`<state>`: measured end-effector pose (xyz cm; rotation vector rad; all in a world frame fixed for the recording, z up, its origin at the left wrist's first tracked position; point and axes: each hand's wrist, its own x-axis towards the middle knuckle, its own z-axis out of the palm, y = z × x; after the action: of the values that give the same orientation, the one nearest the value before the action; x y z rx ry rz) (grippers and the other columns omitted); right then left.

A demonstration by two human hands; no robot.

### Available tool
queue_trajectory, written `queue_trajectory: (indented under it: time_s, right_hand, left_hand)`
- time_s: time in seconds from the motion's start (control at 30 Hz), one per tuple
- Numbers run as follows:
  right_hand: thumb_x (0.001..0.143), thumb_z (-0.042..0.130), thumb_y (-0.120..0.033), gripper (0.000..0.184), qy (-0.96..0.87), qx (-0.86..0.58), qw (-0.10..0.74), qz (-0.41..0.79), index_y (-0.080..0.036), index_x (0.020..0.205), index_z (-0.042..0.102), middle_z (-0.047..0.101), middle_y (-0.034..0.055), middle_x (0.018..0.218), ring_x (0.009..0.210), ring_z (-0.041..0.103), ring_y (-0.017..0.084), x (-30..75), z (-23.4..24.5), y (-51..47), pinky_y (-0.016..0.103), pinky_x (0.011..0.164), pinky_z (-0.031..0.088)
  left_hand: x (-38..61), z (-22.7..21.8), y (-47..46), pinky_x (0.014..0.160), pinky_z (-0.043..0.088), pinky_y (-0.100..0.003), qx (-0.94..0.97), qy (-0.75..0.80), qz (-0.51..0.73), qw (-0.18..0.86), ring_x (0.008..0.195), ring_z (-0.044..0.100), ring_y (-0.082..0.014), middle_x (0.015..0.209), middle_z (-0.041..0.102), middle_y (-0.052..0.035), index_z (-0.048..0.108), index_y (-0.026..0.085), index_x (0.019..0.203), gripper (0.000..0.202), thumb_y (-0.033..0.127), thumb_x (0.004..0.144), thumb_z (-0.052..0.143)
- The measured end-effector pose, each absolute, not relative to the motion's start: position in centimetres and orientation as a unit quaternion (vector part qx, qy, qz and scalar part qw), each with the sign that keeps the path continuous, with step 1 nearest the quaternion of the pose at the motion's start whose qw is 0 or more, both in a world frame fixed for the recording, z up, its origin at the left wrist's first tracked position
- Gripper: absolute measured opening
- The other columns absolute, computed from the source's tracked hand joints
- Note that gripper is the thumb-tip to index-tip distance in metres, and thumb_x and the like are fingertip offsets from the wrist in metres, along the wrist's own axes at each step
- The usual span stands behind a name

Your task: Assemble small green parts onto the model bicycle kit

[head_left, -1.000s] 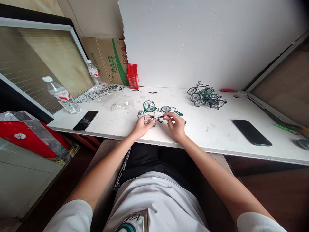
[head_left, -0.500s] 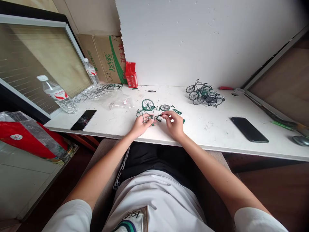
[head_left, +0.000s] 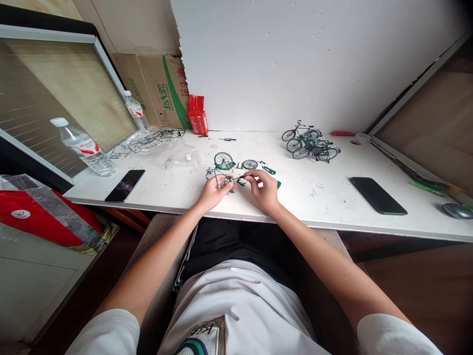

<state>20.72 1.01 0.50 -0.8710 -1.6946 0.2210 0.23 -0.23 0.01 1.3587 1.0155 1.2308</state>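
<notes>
My left hand (head_left: pixel 211 195) is closed on a small green model bicycle frame (head_left: pixel 213 172), with its thumb by a dark ring-shaped part of it. From the right, my right hand (head_left: pixel 265 190) pinches a thin dark rod (head_left: pixel 239 177) whose tip points at the frame near my left thumb. Whether the tip touches it I cannot tell. Just beyond the hands lie a spoked wheel with a green fender (head_left: pixel 223 160), a loose wheel (head_left: pixel 250 164) and a green oblong part (head_left: pixel 269 169). A small dark green part (head_left: pixel 241 182) rests between the hands.
Several assembled model bicycles (head_left: pixel 310 141) stand at the back right. Phones lie left (head_left: pixel 125 185) and right (head_left: pixel 378 195). Part sprues (head_left: pixel 148 142), plastic bags (head_left: pixel 183 159), a water bottle (head_left: pixel 86 150) and a red box (head_left: pixel 198 116) occupy the left and back of the white table (head_left: pixel 314 202).
The whole view has shifted slightly. Both hands keep nearly the same pose, with the rod still held at the frame.
</notes>
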Motion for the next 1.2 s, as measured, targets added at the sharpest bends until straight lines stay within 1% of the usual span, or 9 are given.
queue_trajectory:
  time_s: [0.1,0.2,0.33,0.53,0.73,0.87,0.93,1.03,1.2]
  right_hand:
    - [0.107,0.062,-0.037,0.022,-0.731,-0.363,0.572,0.081,-0.024,0.101,0.079,0.083,0.0063,0.098,0.085,0.076,0.021,20.6,0.4,0.9,0.034,0.068,0.060]
    - [0.106,0.063,-0.041,0.024,-0.739,-0.370,0.556,0.086,-0.025,0.102,0.082,0.085,0.0062,0.100,0.085,0.077,0.022,20.6,0.4,0.8,0.034,0.064,0.059]
    - [0.105,0.065,-0.041,0.024,-0.751,-0.367,0.540,0.093,-0.027,0.105,0.084,0.086,0.0056,0.102,0.086,0.079,0.024,20.5,0.4,0.6,0.036,0.064,0.061]
    - [0.105,0.065,-0.045,0.027,-0.762,-0.370,0.525,0.086,-0.027,0.104,0.085,0.086,0.0055,0.102,0.079,0.078,0.023,20.5,0.4,0.7,0.037,0.064,0.061]
    - [0.106,0.062,-0.049,0.032,-0.781,-0.374,0.492,0.086,-0.025,0.105,0.083,0.086,0.0059,0.101,0.077,0.078,0.022,20.6,0.3,0.7,0.037,0.067,0.060]
    - [0.107,0.060,-0.049,0.034,-0.786,-0.370,0.488,0.082,-0.024,0.103,0.082,0.085,0.0055,0.099,0.077,0.077,0.022,20.6,0.2,0.6,0.035,0.067,0.059]
    - [0.107,0.060,-0.052,0.036,-0.783,-0.377,0.487,0.080,-0.024,0.100,0.082,0.085,0.0055,0.097,0.074,0.077,0.021,20.6,0.2,0.6,0.034,0.066,0.058]
    - [0.107,0.059,-0.056,0.043,-0.775,-0.398,0.485,0.074,-0.023,0.093,0.082,0.084,0.0055,0.089,0.069,0.075,0.021,20.6,0.2,0.6,0.033,0.065,0.056]
    - [0.107,0.051,-0.064,0.059,-0.772,-0.423,0.471,0.055,-0.022,0.074,0.076,0.078,0.0042,0.067,0.055,0.067,0.018,20.7,0.2,0.8,0.032,0.057,0.046]
  left_hand:
    - [0.3,-0.2,-0.2,0.083,0.062,-0.036,0.557,0.423,0.521,0.489,0.089,0.081,-0.0241,0.106,0.081,-0.0139,0.065,0.014,0.117,0.051,0.050,0.086,0.084]
    - [0.3,-0.4,-0.1,0.086,0.062,-0.037,0.556,0.432,0.542,0.459,0.091,0.081,-0.0248,0.104,0.081,-0.0128,0.064,0.015,0.115,0.045,0.047,0.087,0.082]
    - [0.2,-0.6,0.0,0.089,0.062,-0.038,0.565,0.447,0.552,0.419,0.091,0.081,-0.0244,0.102,0.081,-0.0112,0.065,0.017,0.116,0.039,0.042,0.090,0.078]
    - [0.0,-0.9,0.2,0.092,0.061,-0.039,0.561,0.452,0.561,0.407,0.094,0.080,-0.0246,0.109,0.082,-0.0137,0.066,0.016,0.118,0.038,0.039,0.090,0.076]
    - [0.0,-0.7,0.2,0.088,0.062,-0.037,0.558,0.459,0.562,0.402,0.094,0.080,-0.0244,0.104,0.082,-0.0123,0.068,0.016,0.117,0.036,0.039,0.090,0.076]
    - [0.1,-0.7,0.1,0.084,0.061,-0.034,0.569,0.461,0.559,0.388,0.091,0.080,-0.0242,0.104,0.081,-0.0132,0.068,0.015,0.117,0.034,0.036,0.090,0.075]
    - [0.1,-0.7,0.1,0.082,0.061,-0.034,0.576,0.464,0.557,0.379,0.090,0.080,-0.0240,0.105,0.082,-0.0133,0.068,0.015,0.116,0.032,0.035,0.091,0.075]
    - [0.1,-0.9,0.0,0.085,0.061,-0.035,0.587,0.465,0.554,0.363,0.091,0.080,-0.0243,0.104,0.082,-0.0125,0.069,0.016,0.116,0.032,0.035,0.092,0.075]
    - [0.0,-1.2,-0.3,0.092,0.061,-0.038,0.616,0.467,0.541,0.331,0.092,0.081,-0.0250,0.103,0.082,-0.0116,0.070,0.019,0.119,0.032,0.035,0.093,0.076]
